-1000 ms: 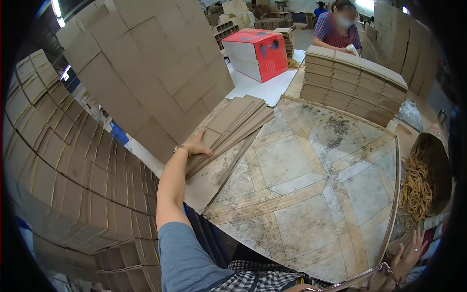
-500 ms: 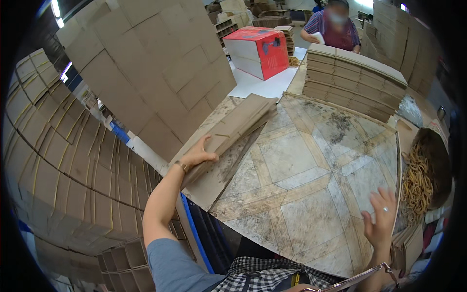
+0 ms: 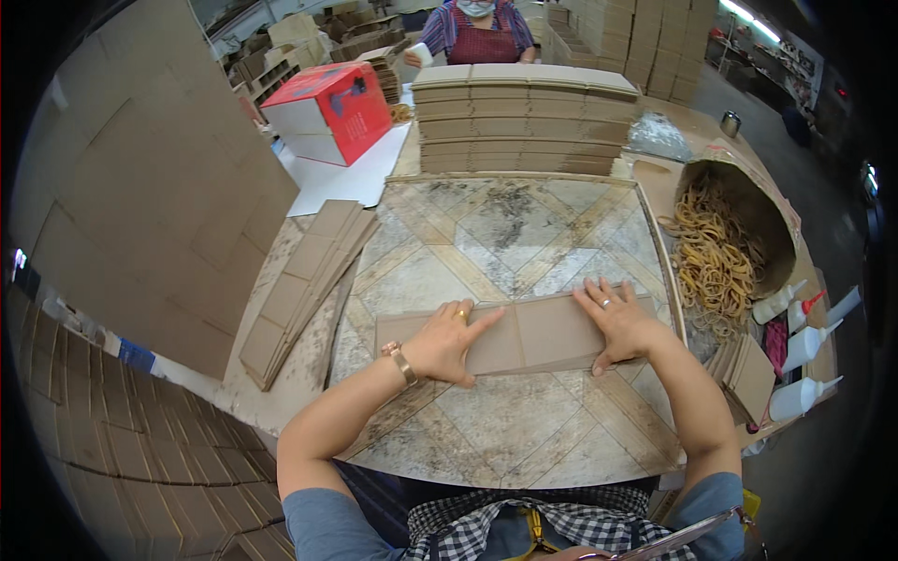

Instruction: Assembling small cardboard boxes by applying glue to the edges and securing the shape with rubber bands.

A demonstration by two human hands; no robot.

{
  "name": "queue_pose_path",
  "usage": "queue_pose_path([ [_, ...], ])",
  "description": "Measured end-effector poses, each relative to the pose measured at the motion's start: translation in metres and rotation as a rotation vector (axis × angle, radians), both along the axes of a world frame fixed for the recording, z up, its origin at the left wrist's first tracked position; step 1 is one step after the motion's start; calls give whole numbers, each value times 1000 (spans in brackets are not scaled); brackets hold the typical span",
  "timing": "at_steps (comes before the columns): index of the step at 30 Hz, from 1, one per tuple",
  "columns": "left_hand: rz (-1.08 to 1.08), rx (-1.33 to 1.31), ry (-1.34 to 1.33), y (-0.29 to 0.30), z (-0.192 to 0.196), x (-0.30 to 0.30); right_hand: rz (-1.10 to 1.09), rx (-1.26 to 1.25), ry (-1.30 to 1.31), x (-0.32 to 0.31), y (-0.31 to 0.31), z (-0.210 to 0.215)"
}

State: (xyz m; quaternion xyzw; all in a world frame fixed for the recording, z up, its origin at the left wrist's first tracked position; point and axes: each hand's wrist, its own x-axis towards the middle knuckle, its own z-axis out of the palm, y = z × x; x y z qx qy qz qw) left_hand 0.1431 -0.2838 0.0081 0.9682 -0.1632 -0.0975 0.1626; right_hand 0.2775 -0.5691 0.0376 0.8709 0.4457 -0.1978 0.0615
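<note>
Both hands pressed flat on a long flattened cardboard blank (image 3: 524,335) lying crosswise on the near half of the worktable (image 3: 486,234), likely to keep it from sliding on the smooth top and to hold its creased panels level. Left hand (image 3: 449,344) spread palm down on the blank's left part, index finger stretched along the upper edge toward the middle, thumb tucked below; nothing gripped, only held down. Right hand (image 3: 622,325) likewise open and flat on the right end, fingers fanned, a ring on one finger, the heel at the blank's lower edge. A metal bracelet (image 3: 404,363) on the left wrist. Blank plain brown corrugated board, matt, scored by vertical fold lines into several panels. Tabletop a worn, glossy sheet with a diamond tile pattern, mottled grey and tan, stained dark toward the far side. To the left, within easy reach of the left arm, a slanted pile of similar narrow blanks (image 3: 304,285), edges fanned. At the far edge a tall squared stack of flat cartons (image 3: 524,117), and beyond it another person in a dark apron (image 3: 482,28). Left of that stack a red and white box (image 3: 329,110) on a white sheet. On the right an open sack of tan rubber bands (image 3: 716,252), loops spilling over the lip, and near it white squeeze bottles (image 3: 795,351) with red tips, probably glue, though too small to be sure.
</note>
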Motion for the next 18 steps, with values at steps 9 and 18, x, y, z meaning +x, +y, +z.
queue_pose_path([
  [9,-71,184,-67,18,-3,27,82,-197,-21,15,-4,12],
  [18,-13,78,-6,46,6,137,4,-94,6,130,23,5],
])
